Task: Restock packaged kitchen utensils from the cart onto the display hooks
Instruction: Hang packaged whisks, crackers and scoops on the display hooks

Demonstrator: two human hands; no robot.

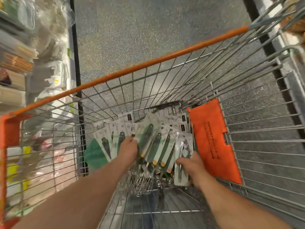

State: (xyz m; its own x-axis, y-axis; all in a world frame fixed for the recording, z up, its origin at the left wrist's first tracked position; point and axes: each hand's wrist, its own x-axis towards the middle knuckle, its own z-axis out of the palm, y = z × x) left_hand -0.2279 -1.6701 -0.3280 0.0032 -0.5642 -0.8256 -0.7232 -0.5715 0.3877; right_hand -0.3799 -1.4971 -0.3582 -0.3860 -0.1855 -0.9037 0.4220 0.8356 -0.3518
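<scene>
Blurred store shelves (33, 47) at left, my left hand (127, 150) with fingers closed on fanned green-handled utensil cards (148, 142) inside the orange-rimmed wire cart (148, 63), my right hand (192, 164) gripping a pale carded metal tool (183, 156), orange plastic flap (212, 139) beside it.

Inside the wire cart (165, 83), the left hand (127, 150) grips fanned utensil packs (153, 142); the right hand (192, 164) grips a metal-tool pack (183, 156).

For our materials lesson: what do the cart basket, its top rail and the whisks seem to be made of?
Cart basket: bare metal wire, seemingly steel, shown by its thin grey glinting grid.
Top rail: probably an orange plastic or painted coating, matte and uniform.
Whisks: shiny metal wire loops, likely steel.
</scene>
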